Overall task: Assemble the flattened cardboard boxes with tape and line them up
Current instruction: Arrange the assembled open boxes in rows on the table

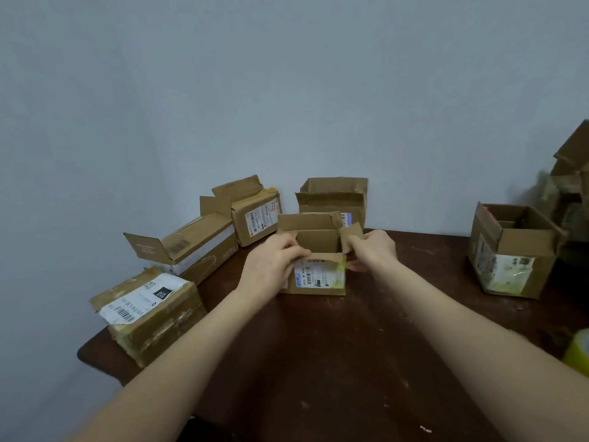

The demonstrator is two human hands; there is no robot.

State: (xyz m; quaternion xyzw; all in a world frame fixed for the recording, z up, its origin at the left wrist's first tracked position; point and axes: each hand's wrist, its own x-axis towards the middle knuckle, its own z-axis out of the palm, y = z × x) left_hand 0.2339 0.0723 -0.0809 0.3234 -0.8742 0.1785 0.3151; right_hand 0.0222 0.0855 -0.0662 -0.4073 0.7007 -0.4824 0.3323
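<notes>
A small open cardboard box (318, 277) with a white shipping label stands upright in the middle of the dark wooden table (318, 352). My left hand (274, 266) grips its left side and near rim, fingers curled over the edge. My right hand (371, 250) pinches the box's right flap, which sticks up and outward. The far flap stands upright. A roll of yellowish tape (578, 350) shows blurred at the right edge of the table.
Assembled boxes curve along the table's left and back: a closed taped box (149, 314), a long open box (194, 250), a labelled box (255, 215), and an open box (333, 199) behind. Another open box (510, 250) stands right. More cardboard (570, 180) piles at far right.
</notes>
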